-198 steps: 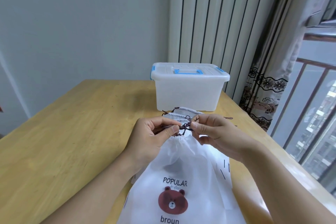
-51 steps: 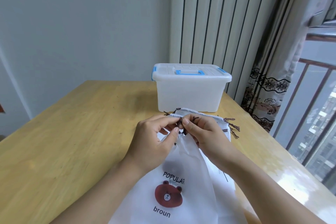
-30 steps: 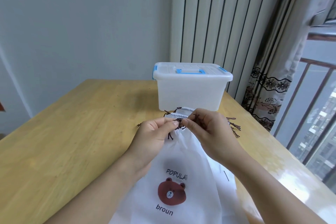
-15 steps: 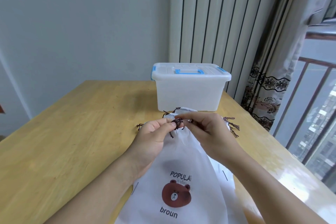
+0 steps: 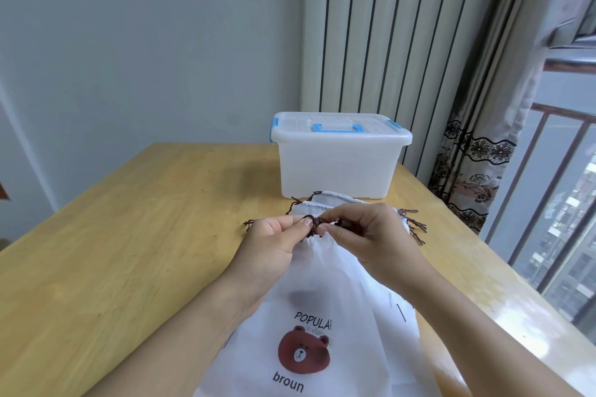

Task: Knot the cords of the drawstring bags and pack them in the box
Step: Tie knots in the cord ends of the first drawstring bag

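Note:
A white drawstring bag [image 5: 322, 293] with a brown bear print lies on the wooden table [image 5: 113, 261], its gathered mouth pointing away from me. My left hand [image 5: 274, 245] and my right hand [image 5: 367, 235] meet at that mouth, each pinching the dark brown cord [image 5: 314, 222] between thumb and fingers. More white bags [image 5: 325, 200] lie underneath and beyond, with frayed brown cord ends [image 5: 414, 226] sticking out to the right. The translucent white box [image 5: 338, 167] with blue handle and clips stands behind, its lid shut.
The table's right edge runs beside a window with a railing [image 5: 548, 203] and a patterned curtain [image 5: 474, 171]. A striped wall panel stands behind the box. Bare tabletop stretches to the left of the bags.
My hands have stayed at the bag's mouth working the cord; the cord loop between my fingers has tightened and the bag shifted slightly. The box has not moved.

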The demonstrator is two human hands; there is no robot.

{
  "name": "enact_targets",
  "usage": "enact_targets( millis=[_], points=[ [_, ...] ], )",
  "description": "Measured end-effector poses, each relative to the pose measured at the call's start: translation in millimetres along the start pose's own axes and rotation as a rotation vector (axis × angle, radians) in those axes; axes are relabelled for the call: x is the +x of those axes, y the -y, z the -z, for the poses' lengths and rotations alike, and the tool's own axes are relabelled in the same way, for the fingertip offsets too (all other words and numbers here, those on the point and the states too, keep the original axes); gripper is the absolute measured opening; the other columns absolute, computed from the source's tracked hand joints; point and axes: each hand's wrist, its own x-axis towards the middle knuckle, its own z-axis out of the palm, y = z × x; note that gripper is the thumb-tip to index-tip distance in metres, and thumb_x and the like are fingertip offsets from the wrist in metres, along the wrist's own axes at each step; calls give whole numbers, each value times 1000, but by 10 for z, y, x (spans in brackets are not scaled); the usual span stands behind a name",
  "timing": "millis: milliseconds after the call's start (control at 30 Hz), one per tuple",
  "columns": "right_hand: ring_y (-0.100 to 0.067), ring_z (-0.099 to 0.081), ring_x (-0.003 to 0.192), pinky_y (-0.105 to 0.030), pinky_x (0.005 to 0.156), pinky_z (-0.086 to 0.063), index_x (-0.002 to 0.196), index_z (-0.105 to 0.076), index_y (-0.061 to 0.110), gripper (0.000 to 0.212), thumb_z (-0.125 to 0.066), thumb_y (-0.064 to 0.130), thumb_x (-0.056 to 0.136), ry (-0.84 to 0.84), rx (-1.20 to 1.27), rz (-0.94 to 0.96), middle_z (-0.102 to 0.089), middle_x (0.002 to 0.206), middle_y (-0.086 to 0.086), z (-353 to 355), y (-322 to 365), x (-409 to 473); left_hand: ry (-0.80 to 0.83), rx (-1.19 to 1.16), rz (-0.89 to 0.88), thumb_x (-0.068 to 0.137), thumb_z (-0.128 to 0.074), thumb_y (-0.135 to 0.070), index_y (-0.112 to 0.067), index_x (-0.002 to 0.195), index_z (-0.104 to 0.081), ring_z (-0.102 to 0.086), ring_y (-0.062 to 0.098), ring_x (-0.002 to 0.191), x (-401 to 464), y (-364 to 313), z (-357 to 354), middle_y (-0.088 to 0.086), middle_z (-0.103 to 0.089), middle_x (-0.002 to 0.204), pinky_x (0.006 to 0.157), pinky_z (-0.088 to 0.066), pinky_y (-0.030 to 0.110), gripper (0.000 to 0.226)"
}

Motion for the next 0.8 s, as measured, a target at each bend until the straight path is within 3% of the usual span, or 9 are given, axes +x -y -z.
enact_targets(
  millis=[100,167,300,367,467,533,600,700,800],
  points=[
    [-26,-51,62,-33,57,-35,93,-80,26,19,-73,9,91,-29,-65,33,-74,78,-11,-29,14,-17,-10,-9,12,101,-55,-24,-11,92,-78,-58,22,86,-11,-3,-3,19,-73,103,85,-43,35,28],
    [-31,-65,70,-40,61,-46,94,-80,29,25,-73,5,91,-38,-87,48,-77,80,-1,-54,30,-33,-20,-22,13,101,-55,-22,-11,92,-79,-61,22,86,-18,-15,-9,20,-74,105,85,-45,34,27],
    [-17,-73,79,-39,75,-55,90,-81,17,20,-71,0,90,-58,-126,58,-78,80,8,-68,15,-30,-45,13,-11,97,-60,-21,-12,89,-80,-62,12,84,-48,-33,-50,16,-74,105,82,-46,24,24],
    [-18,-70,74,-42,73,-54,86,-79,13,17,-68,1,92,-62,-154,56,-75,75,6,-82,-9,-17,-46,15,-5,97,-61,-23,-12,88,-80,-62,9,84,-62,-33,-72,15,-74,104,79,-47,17,24],
    [-29,-60,69,-42,65,-47,81,-76,13,19,-65,4,95,-53,-141,31,-71,71,2,-89,-39,0,-55,-8,-6,95,-62,-23,-13,88,-80,-65,13,88,-53,-20,-90,14,-75,102,86,-50,24,21],
    [-23,-46,61,-35,58,-36,81,-76,16,19,-66,11,95,-26,-107,14,-65,67,-6,-82,-41,-10,-92,3,-69,84,-77,-27,-14,95,-76,-68,11,83,-53,-28,-98,8,-77,95,76,-51,19,17],
    [-18,-42,62,-32,58,-32,84,-77,17,16,-65,18,96,12,-73,-3,-62,68,-18,-69,-35,-12,-106,75,-163,73,-87,-22,-18,100,-73,-71,10,75,-36,-22,-78,2,-77,90,68,-51,15,31],
    [-14,-33,57,-24,52,-28,86,-76,7,17,-65,13,98,8,37,-78,-45,59,-6,-37,-38,-6,-86,107,-253,80,-80,-4,-14,94,-79,-74,11,79,-14,-34,-7,0,-78,87,72,-53,17,17],
    [-15,-26,55,-20,49,-24,89,-73,-1,19,-64,12,98,21,135,-160,-39,61,-2,-12,-30,1,-88,154,-320,83,-77,-3,-15,92,-80,-75,14,84,3,-32,46,-2,-79,87,77,-56,21,15]
  ],
)
